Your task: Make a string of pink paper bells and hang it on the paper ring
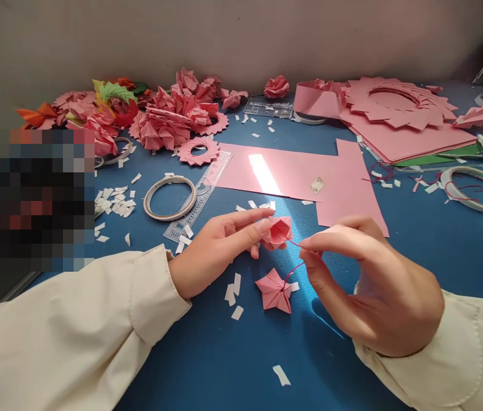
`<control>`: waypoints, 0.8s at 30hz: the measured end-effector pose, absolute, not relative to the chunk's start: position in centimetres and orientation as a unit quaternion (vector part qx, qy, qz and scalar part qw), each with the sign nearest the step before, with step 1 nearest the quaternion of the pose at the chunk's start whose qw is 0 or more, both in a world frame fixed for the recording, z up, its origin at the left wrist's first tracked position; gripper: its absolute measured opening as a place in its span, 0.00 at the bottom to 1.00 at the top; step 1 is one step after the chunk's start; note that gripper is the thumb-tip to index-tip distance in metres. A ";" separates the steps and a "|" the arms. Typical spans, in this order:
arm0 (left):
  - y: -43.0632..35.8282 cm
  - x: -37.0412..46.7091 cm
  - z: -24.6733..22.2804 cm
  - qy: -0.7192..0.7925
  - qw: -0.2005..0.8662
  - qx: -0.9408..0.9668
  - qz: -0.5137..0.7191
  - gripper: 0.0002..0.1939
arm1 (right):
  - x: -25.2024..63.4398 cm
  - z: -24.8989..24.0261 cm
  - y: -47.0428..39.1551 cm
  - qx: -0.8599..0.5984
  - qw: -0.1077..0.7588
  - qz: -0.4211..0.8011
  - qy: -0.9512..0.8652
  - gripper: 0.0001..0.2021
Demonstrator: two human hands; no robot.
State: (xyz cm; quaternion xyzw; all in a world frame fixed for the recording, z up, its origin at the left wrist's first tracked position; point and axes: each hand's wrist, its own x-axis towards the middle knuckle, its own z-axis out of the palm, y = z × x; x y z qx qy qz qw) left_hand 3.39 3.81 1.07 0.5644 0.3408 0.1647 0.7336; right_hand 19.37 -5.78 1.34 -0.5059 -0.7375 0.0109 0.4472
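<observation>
Between the thumb and fingers of my left hand (228,237) is a small folded pink paper flower (282,232), its hollow side turned toward me. My right hand (365,279) pinches a thin red string (292,242) between thumb and forefinger. One stretch of the string runs from the fingertips into the hollow of the held flower. Another stretch drops to a pink paper star (274,291) lying on the blue table (207,359), just below both hands. The fingers of my left hand behind the flower are partly hidden.
Pink card sheets (348,197), a clear ruler (201,197) and a tape roll (170,197) lie beyond my hands. Folded paper flowers (168,117) pile up along the wall. Another tape roll (477,188) is at right. White paper scraps (115,201) are scattered about.
</observation>
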 end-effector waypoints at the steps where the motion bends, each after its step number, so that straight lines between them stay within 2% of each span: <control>1: 3.8 3.4 1.1 0.342 0.730 0.569 0.161 0.19 | 19.4 1.3 -5.7 -0.508 0.441 0.011 -0.740 0.18; 7: 3.8 3.4 1.0 0.333 0.726 0.579 0.162 0.18 | 19.5 1.4 -5.6 -0.493 0.399 -0.020 -0.773 0.13; 16: 3.8 3.6 1.1 0.304 0.731 0.585 0.173 0.12 | 20.1 1.2 -5.5 -0.463 0.266 -0.206 -0.820 0.08; 24: 3.6 3.7 1.2 0.298 0.755 0.555 0.180 0.11 | 19.8 1.0 -5.3 -0.473 0.251 -0.202 -0.820 0.07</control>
